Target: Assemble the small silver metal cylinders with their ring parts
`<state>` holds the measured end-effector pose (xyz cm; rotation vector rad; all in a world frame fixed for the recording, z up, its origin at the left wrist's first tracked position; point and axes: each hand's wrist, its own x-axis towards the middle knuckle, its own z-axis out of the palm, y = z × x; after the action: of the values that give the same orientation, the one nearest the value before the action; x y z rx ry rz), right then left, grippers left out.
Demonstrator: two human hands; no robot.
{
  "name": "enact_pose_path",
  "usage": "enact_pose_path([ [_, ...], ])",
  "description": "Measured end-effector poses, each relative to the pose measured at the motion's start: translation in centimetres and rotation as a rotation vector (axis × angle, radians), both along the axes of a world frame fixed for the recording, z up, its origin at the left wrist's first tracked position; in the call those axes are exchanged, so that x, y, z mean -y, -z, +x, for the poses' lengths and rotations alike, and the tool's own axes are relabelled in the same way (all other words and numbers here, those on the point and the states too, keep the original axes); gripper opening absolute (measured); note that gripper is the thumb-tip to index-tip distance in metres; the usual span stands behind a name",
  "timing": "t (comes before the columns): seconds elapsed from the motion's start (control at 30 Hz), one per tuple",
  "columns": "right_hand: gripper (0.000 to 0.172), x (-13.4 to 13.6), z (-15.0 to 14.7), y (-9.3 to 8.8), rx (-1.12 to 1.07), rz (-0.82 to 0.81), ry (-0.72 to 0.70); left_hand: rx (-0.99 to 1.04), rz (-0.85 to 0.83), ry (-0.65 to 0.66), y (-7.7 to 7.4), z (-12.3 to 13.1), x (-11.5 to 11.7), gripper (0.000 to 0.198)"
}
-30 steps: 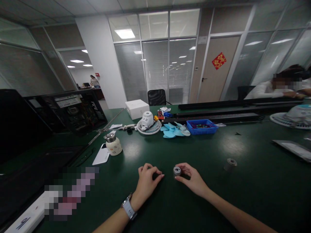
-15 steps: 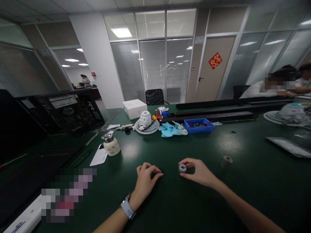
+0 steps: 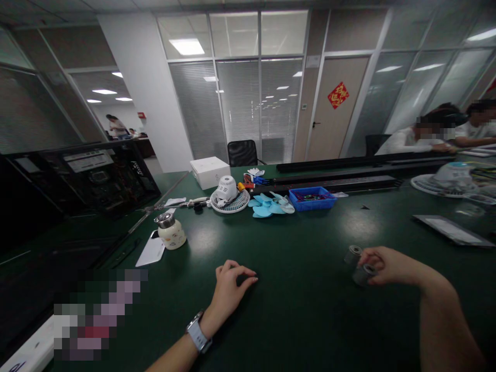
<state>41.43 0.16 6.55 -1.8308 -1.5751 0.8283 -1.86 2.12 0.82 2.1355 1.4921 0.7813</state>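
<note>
- R hand (image 3: 382, 264), lower rt: fingers gripping metal cyl. (image 3: 362, 276), just beside 2nd cyl. (image 3: 352, 255).
- L hand (image 3: 231, 284), lower ctr: fingertips slightly apart, nothing visible btwn.
- Step: prob. placing; calls for level set-down, no knock.

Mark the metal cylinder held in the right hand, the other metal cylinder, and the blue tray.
Held cylinder (image 3: 361, 277), head view: on its side wall.
Other cylinder (image 3: 352, 256), head view: on its side wall.
Blue tray (image 3: 316, 205), head view: on its front wall.
</note>
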Motion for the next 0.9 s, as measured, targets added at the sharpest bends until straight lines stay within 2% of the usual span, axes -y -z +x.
enact_pose_path([
  [0.1, 0.031, -0.4, 0.2, 0.1, -0.016, -0.235, -0.044, 0.054, -0.047, 0.009, -0.1, 0.0, 0.1, 0.024],
  [0.3, 0.031, -0.5, 1.8, 0.8, -0.029, -0.306, -0.003, 0.255, -0.18, 0.079, -0.5, 0.3, 0.3, 0.024],
  [0.37, 0.037, -0.1, 2.2, 0.2, -0.002, -0.255, 0.013, 0.304, -0.211, 0.098, -0.8, 0.4, 0.4, 0.025],
  [0.43, 0.041, 0.5, 1.2, -1.1, 0.096, -0.063, 0.03, 0.355, -0.245, 0.118, -1.1, 0.6, 0.6, 0.026],
  [0.5, 0.038, 1.2, -1.9, -2.6, 0.192, 0.179, -0.023, 0.426, -0.307, 0.165, -1.4, 0.8, 1.0, 0.026],
  [0.57, 0.03, 1.8, -6.9, -3.5, 0.19, 0.355, -0.21, 0.509, -0.399, 0.234, -1.6, 1.1, 1.5, 0.025],
  [0.6, 0.025, 2.0, -9.7, -3.5, 0.151, 0.412, -0.352, 0.555, -0.448, 0.268, -1.7, 1.3, 1.8, 0.025],
  [0.67, 0.027, 2.4, -14.9, -2.7, 0.113, 0.434, -0.602, 0.641, -0.532, 0.324, -1.8, 1.6, 2.2, 0.024],
  [0.73, 0.033, 2.7, -18.4, -1.1, 0.092, 0.443, -0.755, 0.721, -0.595, 0.358, -1.7, 1.9, 2.5, 0.024],
  [0.8, 0.033, 2.8, -20.1, 0.5, 0.058, 0.492, -0.806, 0.804, -0.659, 0.373, -1.5, 2.0, 2.6, 0.028],
  [0.9, 0.024, 2.8, -20.3, 1.9, -0.026, 0.566, -0.802, 0.928, -0.749, 0.383, -1.2, 2.0, 2.6, 0.041],
])
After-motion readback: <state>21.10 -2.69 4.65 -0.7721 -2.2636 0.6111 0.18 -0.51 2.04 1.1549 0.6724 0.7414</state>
